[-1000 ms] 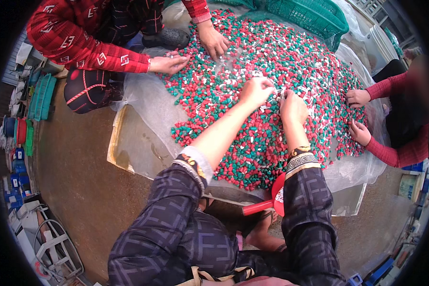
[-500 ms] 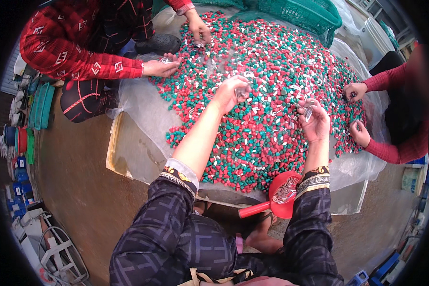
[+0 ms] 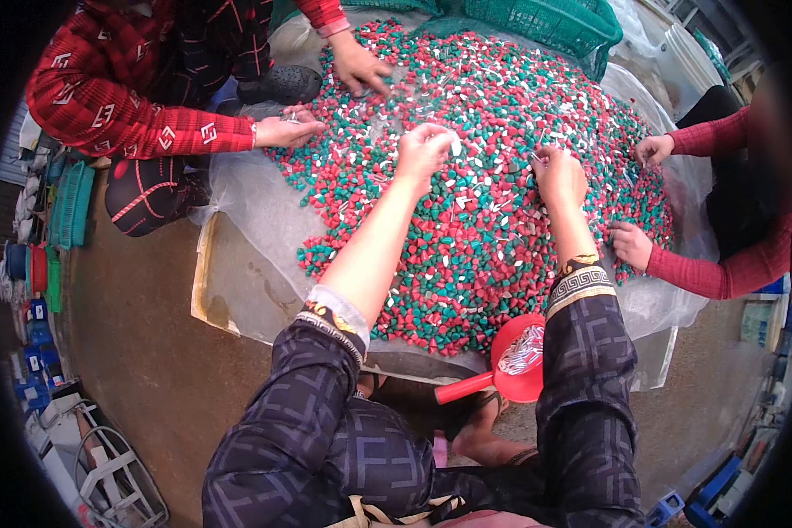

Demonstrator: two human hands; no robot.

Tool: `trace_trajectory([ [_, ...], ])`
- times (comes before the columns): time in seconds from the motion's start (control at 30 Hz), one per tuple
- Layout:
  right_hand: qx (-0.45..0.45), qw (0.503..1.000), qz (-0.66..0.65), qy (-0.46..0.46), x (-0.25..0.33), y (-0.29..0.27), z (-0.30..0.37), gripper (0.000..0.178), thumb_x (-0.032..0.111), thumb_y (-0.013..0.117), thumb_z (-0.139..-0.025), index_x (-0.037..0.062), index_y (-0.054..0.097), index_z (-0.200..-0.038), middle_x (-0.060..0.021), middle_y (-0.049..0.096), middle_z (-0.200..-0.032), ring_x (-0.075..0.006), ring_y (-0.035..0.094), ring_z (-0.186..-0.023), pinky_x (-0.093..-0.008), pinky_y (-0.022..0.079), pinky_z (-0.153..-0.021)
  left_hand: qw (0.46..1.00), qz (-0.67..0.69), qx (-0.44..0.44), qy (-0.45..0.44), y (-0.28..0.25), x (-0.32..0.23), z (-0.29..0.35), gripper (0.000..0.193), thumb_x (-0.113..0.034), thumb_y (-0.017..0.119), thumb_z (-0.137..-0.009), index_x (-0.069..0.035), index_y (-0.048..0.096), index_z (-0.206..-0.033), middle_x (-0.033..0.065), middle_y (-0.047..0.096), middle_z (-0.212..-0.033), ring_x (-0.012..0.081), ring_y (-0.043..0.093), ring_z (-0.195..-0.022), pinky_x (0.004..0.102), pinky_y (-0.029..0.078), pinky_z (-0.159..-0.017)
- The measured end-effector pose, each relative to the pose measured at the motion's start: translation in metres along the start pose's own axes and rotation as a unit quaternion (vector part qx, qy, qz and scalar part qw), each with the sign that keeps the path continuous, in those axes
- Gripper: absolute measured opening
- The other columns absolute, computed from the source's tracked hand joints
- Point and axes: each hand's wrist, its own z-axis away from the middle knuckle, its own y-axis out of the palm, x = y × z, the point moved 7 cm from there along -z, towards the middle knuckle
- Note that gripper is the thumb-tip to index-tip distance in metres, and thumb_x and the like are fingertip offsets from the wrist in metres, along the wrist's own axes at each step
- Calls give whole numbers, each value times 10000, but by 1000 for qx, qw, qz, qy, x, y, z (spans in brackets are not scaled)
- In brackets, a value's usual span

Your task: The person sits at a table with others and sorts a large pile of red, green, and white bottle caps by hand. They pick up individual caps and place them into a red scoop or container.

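A wide heap of small red and green cone-shaped pieces [image 3: 493, 238], mixed with white bits and thin sticks, covers a low table under clear plastic sheeting. Over the middle of the heap is my left hand [image 3: 422, 160], closed, with a small white piece [image 3: 455, 146] at its fingertips. My right hand [image 3: 561, 179] reaches to the heap's right half, fingers pinched on a thin pale stick [image 3: 534, 157]; its palm is turned away. Below my right wrist, a red scoop [image 3: 506, 383] with a handle holds many thin white and clear sticks [image 3: 523, 350].
Across to the left, a person in a red checked sleeve [image 3: 185, 130] has both hands at the heap. Another person's hands [image 3: 634, 245] work at the right edge. A green basket [image 3: 554, 25] stands at the back. Plastic sheeting [image 3: 255, 189] hangs over the table edge.
Both my hands have turned from palms showing to fingers pointing down at the heap. My right hand has moved slightly left and up. The co-workers' hands have shifted too.
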Motion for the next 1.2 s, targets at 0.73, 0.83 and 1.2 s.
trace_trajectory([
  [0.73, 92, 987, -80, -102, 22, 6, 71, 199, 247, 670, -768, 163, 691, -948, -94, 661, -749, -263, 653, -753, -380, 503, -652, 708, -693, 72, 116, 52, 4, 46, 121, -223, 671, -737, -132, 694, -812, 102, 671, -780, 288, 652, -769, 417, 515, -682],
  [0.83, 40, 986, 21, -160, 32, 15, 80, 171, 210, 627, -806, 169, 664, -967, -107, 663, -830, -286, 648, -767, -396, 517, -676, 732, -665, 82, 128, 52, -2, 51, 117, -202, 673, -733, -118, 694, -812, 91, 674, -767, 258, 657, -745, 398, 517, -673],
  [1.2, 158, 709, -674, 135, -19, 45, 60, 55, 39, 575, -737, 60, 537, -770, -18, 547, -642, -84, 497, -526, -224, 366, -427, 969, 111, 159, -153, 2, 4, 51, 117, -120, 557, -846, -19, 605, -875, 117, 643, -830, 163, 600, -665, 244, 459, -504],
])
